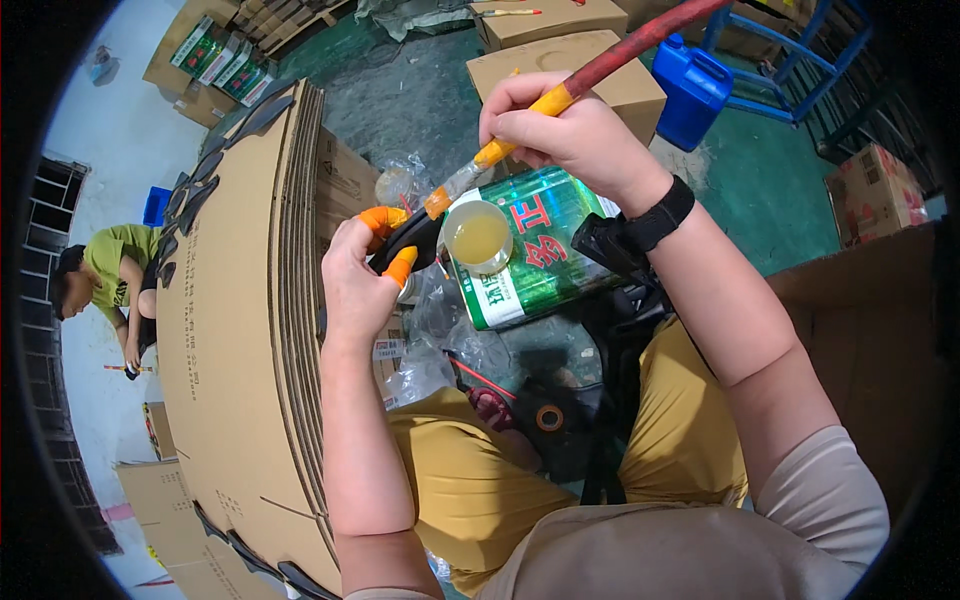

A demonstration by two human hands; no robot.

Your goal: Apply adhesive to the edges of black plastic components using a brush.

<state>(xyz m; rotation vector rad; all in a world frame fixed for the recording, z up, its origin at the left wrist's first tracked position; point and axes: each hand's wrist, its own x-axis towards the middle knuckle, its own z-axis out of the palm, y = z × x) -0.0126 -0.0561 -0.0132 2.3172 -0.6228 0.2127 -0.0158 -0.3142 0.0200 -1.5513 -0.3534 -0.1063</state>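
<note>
My left hand (355, 280), with orange covers on its fingertips, grips a black shoe sole (420, 238), partly hidden by the fingers. In my right hand (595, 145) is a long brush (632, 48) with a red and yellow handle, its fingers closed round the yellow part. The brush slants down to the left and its head meets the sole, as far as I can see. Just right of the sole, a clear cup (482, 240) of yellowish liquid stands on a green and white tin (565, 285).
At my left rises a tall stack of cardboard (235, 310) with black soles (200, 185) along its edges. Beyond it crouches a person (120, 265). Cartons (590, 80), a blue jerrycan (690, 90) and a blue metal frame (790, 60) stand ahead. A tape roll (549, 417) lies near my feet.
</note>
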